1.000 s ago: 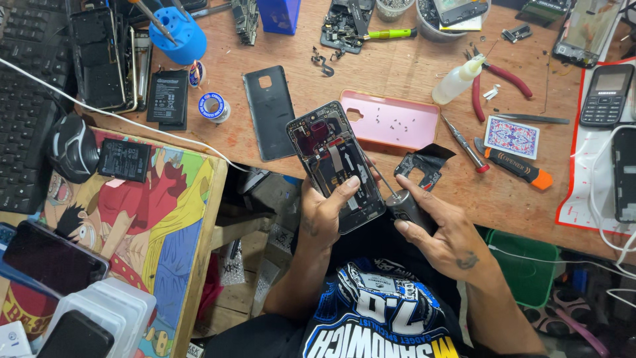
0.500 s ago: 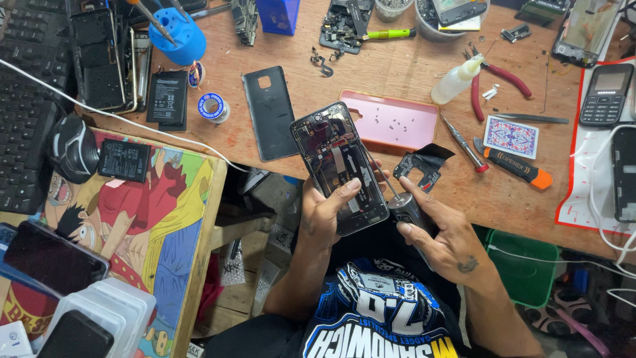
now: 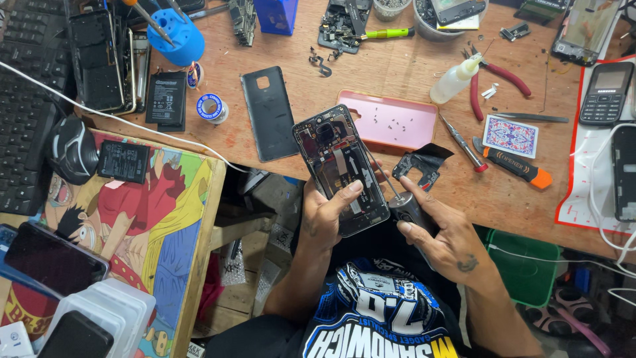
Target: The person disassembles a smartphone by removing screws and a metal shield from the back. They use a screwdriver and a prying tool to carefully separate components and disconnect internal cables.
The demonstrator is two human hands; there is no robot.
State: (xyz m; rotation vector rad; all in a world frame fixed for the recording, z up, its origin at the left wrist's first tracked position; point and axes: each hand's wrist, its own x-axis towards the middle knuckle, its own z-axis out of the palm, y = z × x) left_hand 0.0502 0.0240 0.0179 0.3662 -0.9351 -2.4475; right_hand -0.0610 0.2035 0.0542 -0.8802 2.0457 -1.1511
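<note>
2 hands full: left hand (image 3: 326,215) grips phone (image 3: 341,169), long axis running away; right hand (image 3: 442,233) holds screwdriver (image 3: 405,205) just right of it.

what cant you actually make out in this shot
Head view only:
- Screwdriver tip: too thin to tell which screw it meets on the opened phone.
- Phone's underside: hidden by the left hand.
- Screwdriver handle: mostly covered by the right hand.
- Screws on the pink tray: too small to count.
- Keyboard: cut off by the left edge.
</note>
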